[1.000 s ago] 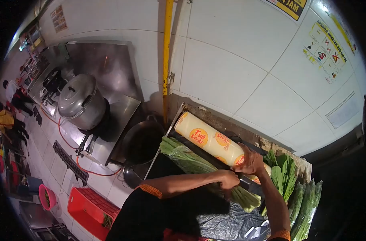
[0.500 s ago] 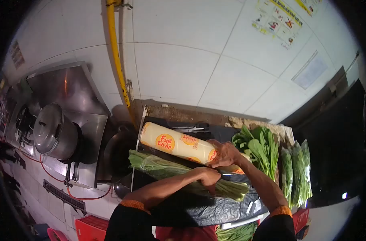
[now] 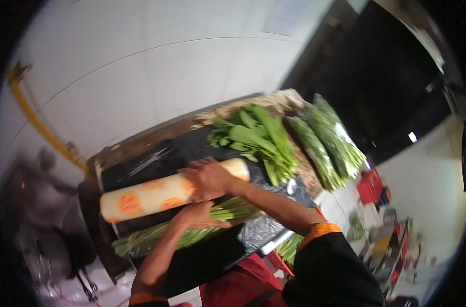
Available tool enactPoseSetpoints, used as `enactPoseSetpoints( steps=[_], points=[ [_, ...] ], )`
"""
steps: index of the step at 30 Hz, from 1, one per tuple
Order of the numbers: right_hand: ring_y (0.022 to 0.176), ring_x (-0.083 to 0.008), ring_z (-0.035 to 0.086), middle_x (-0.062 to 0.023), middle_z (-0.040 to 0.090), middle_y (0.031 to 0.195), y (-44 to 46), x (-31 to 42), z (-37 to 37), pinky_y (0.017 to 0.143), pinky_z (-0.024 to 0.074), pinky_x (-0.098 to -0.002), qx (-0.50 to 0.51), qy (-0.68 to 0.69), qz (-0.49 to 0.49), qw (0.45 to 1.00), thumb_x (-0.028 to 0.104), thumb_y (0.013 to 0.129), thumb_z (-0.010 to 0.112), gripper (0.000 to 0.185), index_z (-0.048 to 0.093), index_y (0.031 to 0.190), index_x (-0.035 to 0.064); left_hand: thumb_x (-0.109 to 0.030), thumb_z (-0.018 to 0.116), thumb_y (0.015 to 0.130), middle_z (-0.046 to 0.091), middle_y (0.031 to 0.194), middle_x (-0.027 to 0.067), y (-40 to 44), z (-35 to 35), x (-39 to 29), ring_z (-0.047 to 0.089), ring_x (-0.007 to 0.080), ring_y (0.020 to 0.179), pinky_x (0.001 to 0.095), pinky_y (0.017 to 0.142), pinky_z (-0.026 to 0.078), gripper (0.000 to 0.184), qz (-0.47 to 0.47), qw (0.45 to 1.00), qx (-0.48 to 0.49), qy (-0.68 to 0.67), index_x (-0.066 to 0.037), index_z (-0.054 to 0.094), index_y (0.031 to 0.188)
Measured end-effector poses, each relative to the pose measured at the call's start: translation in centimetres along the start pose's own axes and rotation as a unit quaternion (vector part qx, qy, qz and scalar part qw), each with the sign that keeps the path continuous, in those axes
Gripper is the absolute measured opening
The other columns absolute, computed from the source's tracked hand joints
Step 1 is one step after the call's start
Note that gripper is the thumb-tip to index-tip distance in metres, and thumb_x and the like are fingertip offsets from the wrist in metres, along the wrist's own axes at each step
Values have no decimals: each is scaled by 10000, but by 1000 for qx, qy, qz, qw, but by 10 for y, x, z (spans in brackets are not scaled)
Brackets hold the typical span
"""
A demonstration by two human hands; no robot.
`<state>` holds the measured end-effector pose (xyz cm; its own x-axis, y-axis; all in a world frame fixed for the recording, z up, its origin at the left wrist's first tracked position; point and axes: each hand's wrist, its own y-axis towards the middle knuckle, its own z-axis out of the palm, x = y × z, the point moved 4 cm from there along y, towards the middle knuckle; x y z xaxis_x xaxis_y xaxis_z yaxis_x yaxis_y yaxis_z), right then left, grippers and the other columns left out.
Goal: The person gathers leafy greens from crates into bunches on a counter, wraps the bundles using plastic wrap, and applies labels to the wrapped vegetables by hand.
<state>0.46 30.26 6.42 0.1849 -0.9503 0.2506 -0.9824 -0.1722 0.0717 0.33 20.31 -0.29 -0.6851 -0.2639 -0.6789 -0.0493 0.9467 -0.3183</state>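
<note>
A thick cream roll of cling wrap [image 3: 153, 195] with orange print lies across the dark work surface. My right hand [image 3: 208, 179] is laid over its right half, fingers curved around it. Just below, my left hand [image 3: 196, 217] is over a long bundle of green stalks in clear plastic [image 3: 146, 240], thumb pointing right and apart from the fingers. Whether the left fingertips touch the roll I cannot tell. Loose leafy greens [image 3: 258, 140] lie beyond the roll's right end.
Two plastic-bagged bundles of greens [image 3: 327, 146] lie at the right edge of the counter. A metal utensil [image 3: 150, 159] is behind the roll. A yellow pipe [image 3: 43, 123] runs along the wall at left. A red crate [image 3: 368, 187] stands on the floor at right.
My view has swung right, and the stove is now blurred at the left. My left hand has loosened from the stalk bundle, its fingers opening beside the roll. My right hand stays on the roll.
</note>
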Motion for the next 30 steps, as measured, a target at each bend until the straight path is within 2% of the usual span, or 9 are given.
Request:
enactPoseSetpoints(
  steps=[2, 4, 5, 7, 10, 13, 24, 26, 30],
  points=[
    [916, -322, 611, -155, 606, 1047, -30, 5, -13, 800, 466, -430, -144, 13, -15, 989, 343, 678, 708, 566, 578, 1153, 64, -653, 700, 641, 643, 908, 226, -2, -6, -8, 630, 310, 795, 404, 741, 491, 762, 58, 995, -81, 2, 52, 604, 914],
    [801, -276, 636, -126, 641, 926, -78, 3, -45, 715, 502, -379, -213, 22, 0, 977, 205, 697, 706, 374, 633, 1029, 50, -691, 678, 638, 625, 914, 200, -9, -19, -21, 605, 320, 823, 415, 757, 463, 756, -81, 993, 75, -42, 23, 609, 878],
    [694, -236, 636, -99, 650, 798, -111, -23, -40, 638, 513, -334, -215, 132, 165, 953, 108, 681, 706, 237, 661, 907, 48, -731, 624, 658, 598, 893, 180, -4, -12, -12, 593, 314, 831, 404, 760, 455, 751, -1, 1000, -2, 14, 0, 625, 829],
    [606, -247, 616, -105, 637, 717, -176, -49, -70, 576, 491, -326, -319, 152, 292, 889, 21, 718, 646, 160, 675, 871, 55, -728, 619, 666, 568, 859, 167, -5, -11, -11, 575, 313, 814, 406, 751, 450, 749, 3, 999, -16, 33, 7, 612, 811],
    [711, -280, 645, -100, 665, 880, -263, -96, -72, 606, 515, -391, -184, -15, 451, 873, 82, 776, 562, 177, 650, 930, 78, -737, 583, 687, 510, 795, 146, -2, -10, -7, 538, 303, 787, 416, 739, 435, 768, 23, 997, -55, 56, 17, 620, 827],
    [994, -305, 555, -85, 567, 1097, -309, -118, -22, 765, 520, -415, -69, -107, 297, 946, 50, 725, 529, 321, 634, 1024, 105, -751, 527, 717, 500, 809, 149, 2, -12, -8, 516, 300, 823, 404, 790, 418, 774, -12, 997, -3, 70, -23, 675, 936],
    [828, -269, 590, -81, 571, 818, -300, -115, -36, 726, 495, -380, -55, -32, 226, 972, 127, 810, 596, 84, 586, 852, 55, -604, 716, 664, 565, 1005, 178, 0, -17, -14, 558, 304, 936, 398, 801, 441, 752, -76, 995, -61, 37, -14, 503, 1079],
    [783, -181, 617, -61, 582, 803, -267, -93, -53, 708, 499, -322, -110, 344, 268, 893, 111, 878, 588, 79, 557, 860, 40, -646, 727, 610, 590, 983, 164, -3, -19, -15, 583, 290, 921, 396, 786, 456, 803, -49, 992, -120, -12, -18, 517, 1064],
    [757, -92, 560, -15, 572, 837, -143, -33, -32, 697, 483, -254, -181, 675, 106, 708, 62, 908, 566, 39, 532, 921, 49, -708, 732, 520, 622, 935, 144, -11, -31, -20, 610, 288, 887, 400, 784, 477, 924, -111, 981, -146, 62, -11, 529, 1092]
  ],
)
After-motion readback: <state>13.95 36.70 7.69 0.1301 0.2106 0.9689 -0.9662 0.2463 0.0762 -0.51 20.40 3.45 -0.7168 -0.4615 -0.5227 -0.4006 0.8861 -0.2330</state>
